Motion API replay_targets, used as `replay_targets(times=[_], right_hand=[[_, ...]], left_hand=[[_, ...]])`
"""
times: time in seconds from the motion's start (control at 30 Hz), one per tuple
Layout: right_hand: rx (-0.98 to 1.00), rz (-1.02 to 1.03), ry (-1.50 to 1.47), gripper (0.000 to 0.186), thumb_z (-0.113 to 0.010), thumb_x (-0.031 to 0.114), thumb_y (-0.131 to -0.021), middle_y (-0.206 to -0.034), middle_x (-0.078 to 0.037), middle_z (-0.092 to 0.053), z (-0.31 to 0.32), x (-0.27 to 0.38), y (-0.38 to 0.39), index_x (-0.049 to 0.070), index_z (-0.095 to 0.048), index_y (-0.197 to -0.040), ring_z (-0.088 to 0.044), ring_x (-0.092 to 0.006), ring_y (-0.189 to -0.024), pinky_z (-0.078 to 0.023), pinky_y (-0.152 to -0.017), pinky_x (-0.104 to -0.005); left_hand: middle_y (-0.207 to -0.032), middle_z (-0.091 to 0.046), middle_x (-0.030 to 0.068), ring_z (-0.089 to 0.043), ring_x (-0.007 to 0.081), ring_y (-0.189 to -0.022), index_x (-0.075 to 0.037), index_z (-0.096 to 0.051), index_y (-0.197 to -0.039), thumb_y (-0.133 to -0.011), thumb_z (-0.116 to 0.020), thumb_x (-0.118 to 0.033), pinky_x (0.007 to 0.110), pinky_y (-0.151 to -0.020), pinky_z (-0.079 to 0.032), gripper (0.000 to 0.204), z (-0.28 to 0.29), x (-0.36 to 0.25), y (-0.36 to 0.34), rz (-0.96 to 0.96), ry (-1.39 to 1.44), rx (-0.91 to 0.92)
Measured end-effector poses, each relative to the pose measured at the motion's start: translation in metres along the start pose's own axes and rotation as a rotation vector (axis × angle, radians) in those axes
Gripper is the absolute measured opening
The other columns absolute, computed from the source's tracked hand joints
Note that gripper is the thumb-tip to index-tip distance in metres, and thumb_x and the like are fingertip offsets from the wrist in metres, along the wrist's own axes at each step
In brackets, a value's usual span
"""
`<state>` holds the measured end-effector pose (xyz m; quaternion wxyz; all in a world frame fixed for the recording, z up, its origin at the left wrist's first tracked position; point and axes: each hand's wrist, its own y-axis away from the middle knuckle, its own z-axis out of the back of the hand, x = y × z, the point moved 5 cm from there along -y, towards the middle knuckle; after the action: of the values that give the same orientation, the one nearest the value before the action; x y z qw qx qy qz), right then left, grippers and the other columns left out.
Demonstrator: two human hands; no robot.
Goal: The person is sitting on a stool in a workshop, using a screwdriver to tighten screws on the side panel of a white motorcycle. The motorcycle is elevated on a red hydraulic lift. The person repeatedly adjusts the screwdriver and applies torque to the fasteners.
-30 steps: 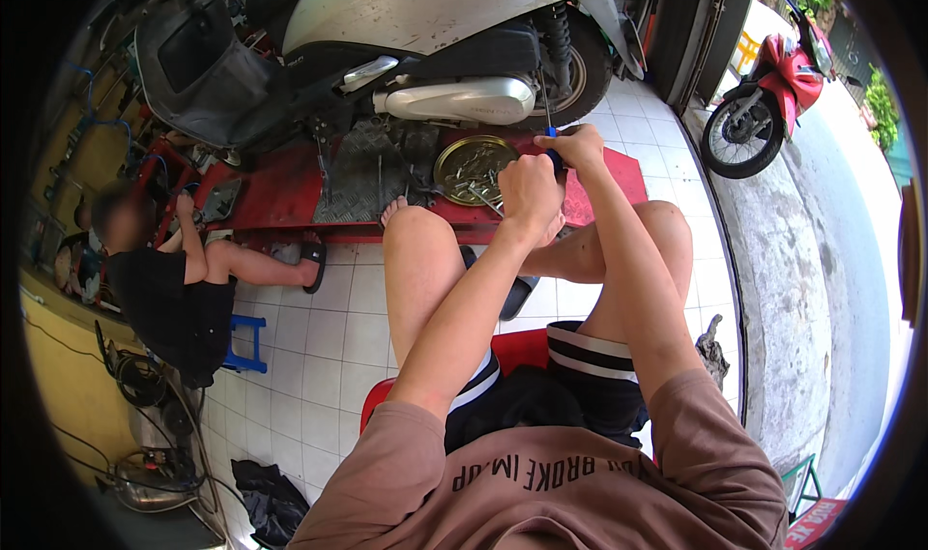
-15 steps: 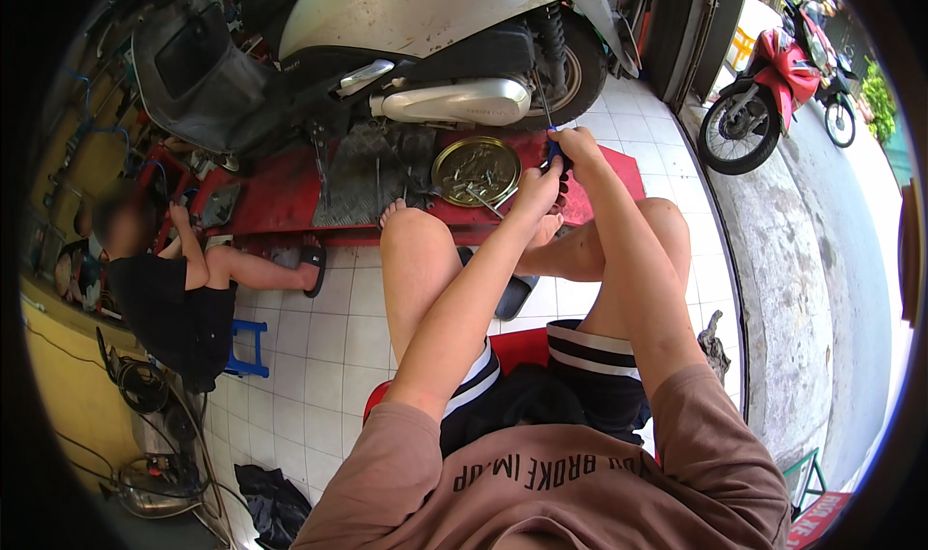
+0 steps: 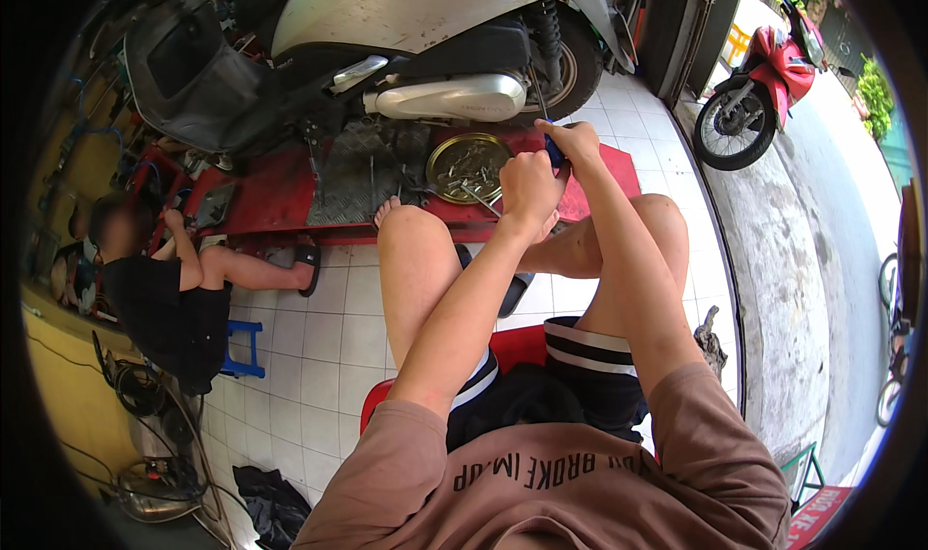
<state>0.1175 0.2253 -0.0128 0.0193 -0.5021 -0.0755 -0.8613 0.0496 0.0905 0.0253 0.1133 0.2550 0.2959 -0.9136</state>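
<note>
My right hand [image 3: 577, 142] is closed round the blue handle of what looks like a screwdriver [image 3: 552, 150]. Its thin shaft points up toward the rear wheel [image 3: 570, 72] of a pale, worn scooter [image 3: 406, 14]; where the tip ends I cannot make out. Against the lower end of that handle my left hand [image 3: 530, 190] is closed in a fist, its fingers mostly turned from view. Just left of my hands, a round brass-coloured tray [image 3: 437, 181] holds several small metal parts, with a metal tool leaning over its near rim.
The scooter stands on a red lift platform [image 3: 280, 209] with a dark tread plate [image 3: 338, 188]. At left a person [image 3: 155, 289] sits on a blue stool [image 3: 246, 349]. A red motorbike [image 3: 764, 91] is parked outside at right. Hoses and cables [image 3: 140, 386] lie at lower left.
My left hand has turned over and closed into a fist at the handle, a little left of before. My right hand keeps its grip. The whole view has shifted slightly.
</note>
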Motion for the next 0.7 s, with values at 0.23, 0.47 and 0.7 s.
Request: replay_targets(times=[0.23, 0.47, 0.7], right_hand=[[0.048, -0.003, -0.172, 0.041, -0.073, 0.035, -0.075, -0.082, -0.017, -0.068, -0.006, -0.013, -0.020, -0.006, -0.068, -0.081, -0.066, -0.0252, -0.068, -0.052, -0.066, -0.0369], [0.286, -0.098, -0.565, 0.026, -0.053, 0.017, -0.091, -0.071, -0.013, -0.063, -0.019, -0.002, -0.005, -0.006, -0.060, -0.081, -0.062, -0.0234, -0.057, -0.051, -0.052, -0.0353], [0.381, -0.169, -0.700, 0.025, -0.047, 0.016, -0.095, -0.071, -0.012, -0.060, -0.024, -0.007, -0.004, -0.005, -0.057, -0.085, -0.060, -0.0233, -0.059, -0.050, -0.051, -0.0354]], left_hand=[[-0.069, -0.066, 0.0185, -0.067, 0.0338, -0.066, 0.000, -0.066, -0.072, -0.072, -0.073, -0.029, 0.042, -0.064, -0.052, 0.030, 0.004, -0.003, 0.000, 0.092, 0.058, -0.008], [-0.077, -0.067, 0.0221, -0.067, 0.0369, -0.076, 0.003, -0.067, -0.082, -0.080, -0.066, -0.035, 0.045, -0.069, -0.051, 0.038, -0.040, 0.029, 0.001, 0.313, 0.466, 0.228], [-0.068, -0.065, 0.0229, -0.065, 0.0382, -0.067, 0.005, -0.066, -0.074, -0.081, -0.065, -0.031, 0.044, -0.063, -0.050, 0.036, -0.025, 0.017, 0.003, 0.243, 0.401, 0.079]])
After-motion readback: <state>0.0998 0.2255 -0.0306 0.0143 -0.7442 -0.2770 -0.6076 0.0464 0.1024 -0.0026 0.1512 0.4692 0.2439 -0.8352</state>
